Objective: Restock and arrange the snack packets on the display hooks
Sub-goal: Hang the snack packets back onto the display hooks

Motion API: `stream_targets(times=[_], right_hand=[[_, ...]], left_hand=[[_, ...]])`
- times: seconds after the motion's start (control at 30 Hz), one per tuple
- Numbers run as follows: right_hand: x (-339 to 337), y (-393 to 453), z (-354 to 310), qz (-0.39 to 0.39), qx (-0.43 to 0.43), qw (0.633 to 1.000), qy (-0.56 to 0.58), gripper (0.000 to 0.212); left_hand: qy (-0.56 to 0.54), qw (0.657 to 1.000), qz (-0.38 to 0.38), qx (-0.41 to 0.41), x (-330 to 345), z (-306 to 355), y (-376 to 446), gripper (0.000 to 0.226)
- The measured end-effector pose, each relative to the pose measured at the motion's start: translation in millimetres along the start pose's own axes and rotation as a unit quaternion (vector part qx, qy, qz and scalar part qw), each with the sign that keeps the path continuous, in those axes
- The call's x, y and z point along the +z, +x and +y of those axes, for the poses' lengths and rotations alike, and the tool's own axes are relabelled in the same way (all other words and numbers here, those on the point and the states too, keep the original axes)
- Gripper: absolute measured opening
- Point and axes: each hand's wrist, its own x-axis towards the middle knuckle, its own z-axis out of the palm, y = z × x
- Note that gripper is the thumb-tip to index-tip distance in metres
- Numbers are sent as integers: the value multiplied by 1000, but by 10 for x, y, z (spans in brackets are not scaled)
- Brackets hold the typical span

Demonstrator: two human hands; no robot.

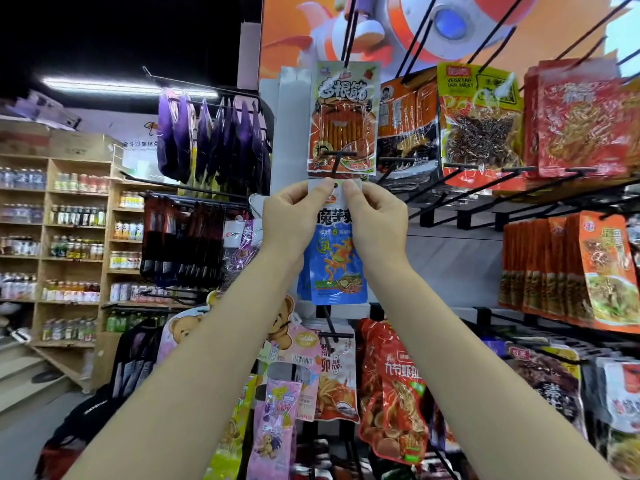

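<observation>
Head view: both hands' fingers point(320, 192) on blue packet point(334, 268)

"VEGETARIAN MEAT", broken over two lines, printed in green on the yellow packet point(479, 116) hanging at upper right. "100%" on the white-and-orange packet point(337, 375) low at centre. Large Chinese characters on the orange packet point(343, 119) at top centre, on the blue packet point(334, 258) pinched at its top edge by both hands, and on the red packet point(394, 389) below.
</observation>
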Motion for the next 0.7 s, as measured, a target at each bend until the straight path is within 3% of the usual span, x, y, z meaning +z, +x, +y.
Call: stream_targets(times=[0.27, 0.47, 0.57, 0.7], right_hand=[[73, 25, 67, 0, 46, 997, 61, 44], [62, 26, 64, 22, 128, 986, 108, 23], [36, 30, 115, 17, 124, 990, 59, 30], [-102, -5, 164, -16, 101, 994, -37, 26]], left_hand=[[-17, 1000, -4, 4, 0, -35, 66, 15], [-34, 999, 8, -23, 32, -53, 75, 20], [-12, 999, 4, -33, -9, -140, 65, 22], [74, 997, 7, -4, -188, -240, -7, 6]])
